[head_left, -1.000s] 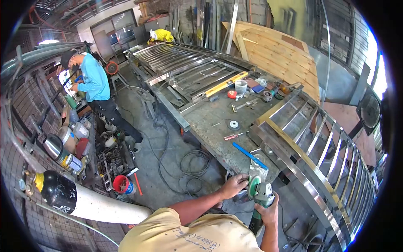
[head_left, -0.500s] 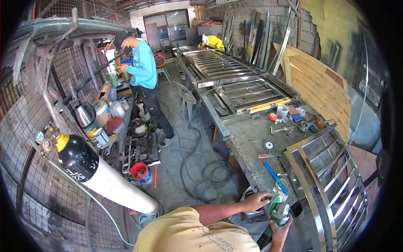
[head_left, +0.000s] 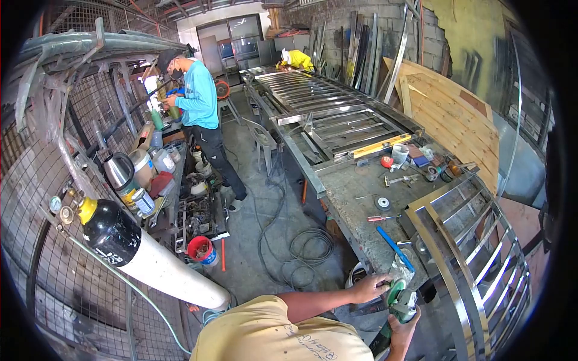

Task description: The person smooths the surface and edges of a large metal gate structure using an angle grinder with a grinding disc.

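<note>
My right hand [head_left: 403, 331] is wrapped around the body of a green angle grinder [head_left: 404, 308] with a grey metal head, held upright in front of my body. A green disc [head_left: 395, 292] is on the grinder's left side. My left hand [head_left: 368, 289] reaches in from the left, fingers curled and closed at the disc's edge; the exact grip is small in view. Just beyond, a blue strip [head_left: 395, 248] lies on the workbench [head_left: 352, 207]. Right of the grinder rests a curved metal frame with bars [head_left: 450, 271].
A screwdriver [head_left: 383, 218], a small wheel [head_left: 383, 203] and a yellow spirit level [head_left: 380, 146] lie on the bench. A gas cylinder [head_left: 174, 271] leans at left. Cable coils [head_left: 312, 249] cover the floor. A co-worker in blue [head_left: 201, 96] stands left; another in yellow [head_left: 298, 59] bends at the far end.
My view has shifted slightly, so the background sits a little further left. Both hands and the grinder keep nearly the same position.
</note>
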The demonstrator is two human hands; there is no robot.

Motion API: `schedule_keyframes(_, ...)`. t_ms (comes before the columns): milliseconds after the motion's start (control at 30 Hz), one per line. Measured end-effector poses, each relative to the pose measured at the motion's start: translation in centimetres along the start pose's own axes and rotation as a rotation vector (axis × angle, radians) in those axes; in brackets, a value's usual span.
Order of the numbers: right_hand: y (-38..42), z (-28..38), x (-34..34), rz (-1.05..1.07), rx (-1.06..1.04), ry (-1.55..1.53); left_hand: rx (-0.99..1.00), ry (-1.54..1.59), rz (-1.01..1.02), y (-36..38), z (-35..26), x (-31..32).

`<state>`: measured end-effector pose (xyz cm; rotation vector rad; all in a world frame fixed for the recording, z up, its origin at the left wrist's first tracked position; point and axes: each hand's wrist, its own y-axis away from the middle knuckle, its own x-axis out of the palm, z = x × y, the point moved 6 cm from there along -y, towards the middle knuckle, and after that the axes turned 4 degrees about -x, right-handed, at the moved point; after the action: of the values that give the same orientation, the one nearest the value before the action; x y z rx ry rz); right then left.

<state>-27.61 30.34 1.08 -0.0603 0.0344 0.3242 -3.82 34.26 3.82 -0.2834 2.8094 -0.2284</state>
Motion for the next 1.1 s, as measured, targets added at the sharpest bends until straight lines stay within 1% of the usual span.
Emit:
schedule_keyframes(67,0.2,-0.1,-0.2,0.011,0.015,-0.014,-0.045,0.019,0.036,0.1,-0.5,0.4)
schedule_keyframes(133,0.6,0.4,-0.4,-0.005,0.034,-0.027,-0.006,0.011,0.008,0.2,-0.9,0.7)
schedule_keyframes(200,-0.1,-0.7,-0.4,0.004,0.023,0.025,0.016,-0.008,0.019,-0.1,-0.8,1.2)
schedule_keyframes(233,0.3,-0.7,-1.3,-0.013,0.031,0.06,-0.013,-0.021,0.047,-0.2,-0.9,1.2)
schedule_keyframes(267,1.1,3.4,0.1,-0.031,0.118,0.051,0.042,-0.001,0.026,-0.3,-1.1,1.3)
schedule_keyframes(300,0.9,1.3,-0.7,-0.041,0.08,0.05,0.02,0.038,0.054,-0.1,-2.5,1.0)
schedule_keyframes(333,1.3,1.9,-0.9,-0.066,0.208,0.098,0.067,0.132,0.037,-0.3,-3.5,1.0)
schedule_keyframes(367,1.4,2.2,-1.0,-0.059,0.219,0.053,-0.101,0.103,0.09,0.0,-2.8,0.8)
schedule_keyframes(400,1.1,2.2,-1.3,-0.038,0.13,0.11,-0.125,-0.014,0.066,0.2,-3.3,0.4)
schedule_keyframes(433,0.9,0.2,-1.9,-0.018,0.113,0.019,-0.079,0.004,0.036,0.3,-3.9,0.1)
schedule_keyframes(467,1.0,-0.7,-2.7,0.008,0.081,-0.075,-0.113,0.045,0.043,0.3,-2.6,0.2)
schedule_keyframes(500,1.5,0.2,-2.8,0.048,0.157,-0.28,-0.088,0.019,-0.017,0.6,-2.3,-0.4)
schedule_keyframes(533,1.8,1.3,-2.4,0.095,0.216,-0.492,-0.175,0.152,-0.013,0.6,-1.4,-0.6)
schedule_keyframes(567,1.7,1.1,-2.6,0.13,0.193,-0.652,-0.216,0.141,0.006,0.9,-1.1,-1.3)
schedule_keyframes(600,1.9,-0.4,-3.2,0.169,0.228,-0.743,-0.149,0.272,-0.048,1.0,1.6,-1.4)
schedule_keyframes(633,2.0,-2.0,-3.6,0.211,0.261,-0.838,-0.18,0.3,-0.023,1.3,2.2,-2.0)
schedule_keyframes(667,2.3,-2.9,-3.9,0.254,0.293,-0.935,-0.245,0.27,-0.033,1.6,4.2,-2.6)
schedule_keyframes(700,2.7,-2.8,-4.1,0.263,0.317,-1.035,-0.26,0.307,-0.019,1.9,5.9,-3.0)
schedule_keyframes(800,2.8,-4.1,-5.0,0.216,0.317,-1.108,-0.311,0.349,0.003,2.0,8.1,-3.7)
schedule_keyframes(900,2.5,-4.8,-5.6,0.166,0.337,-1.035,-0.375,0.33,0.043,0.4,9.0,-3.8)
schedule_keyframes(967,2.4,-3.9,-6.8,0.061,0.307,-0.904,-0.433,0.26,0.125,-1.8,9.7,-3.3)
schedule_keyframes(1000,2.4,-3.0,-7.2,-0.008,0.292,-0.808,-0.433,0.303,0.158,-3.0,10.5,-2.8)
schedule_keyframes(1100,2.7,0.5,-8.9,-0.215,0.174,-0.715,-0.431,0.401,0.265,-6.4,10.2,0.2)
